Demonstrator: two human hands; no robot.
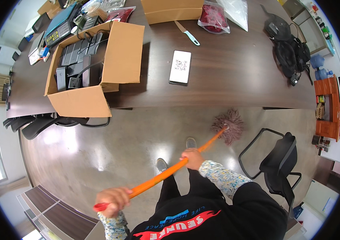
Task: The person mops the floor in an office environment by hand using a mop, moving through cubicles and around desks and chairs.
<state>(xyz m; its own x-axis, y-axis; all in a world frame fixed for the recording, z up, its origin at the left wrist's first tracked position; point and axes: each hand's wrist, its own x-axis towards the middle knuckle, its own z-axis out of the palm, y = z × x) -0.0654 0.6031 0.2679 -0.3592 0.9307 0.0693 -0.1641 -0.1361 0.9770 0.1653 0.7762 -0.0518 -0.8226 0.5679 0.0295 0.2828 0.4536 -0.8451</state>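
A mop with an orange handle (158, 177) runs slantwise across the view in front of me. Near its red-capped upper end, my left hand (113, 200) is closed around the handle. Farther down the shaft, my right hand (192, 159) grips it too. The mop's purplish-brown string head (232, 127) lies spread on the grey floor, close to the front edge of the table and beyond my right shoe (191, 143). My left shoe (161, 164) stands under the handle.
A black chair (279, 159) stands right of the mop head; more black chairs (42, 124) are at the left. The dark wooden table (224, 87) bears an open cardboard box (122, 54), a phone (180, 67), a knife (189, 35) and a black harness (288, 49). A cabinet (57, 213) stands lower left.
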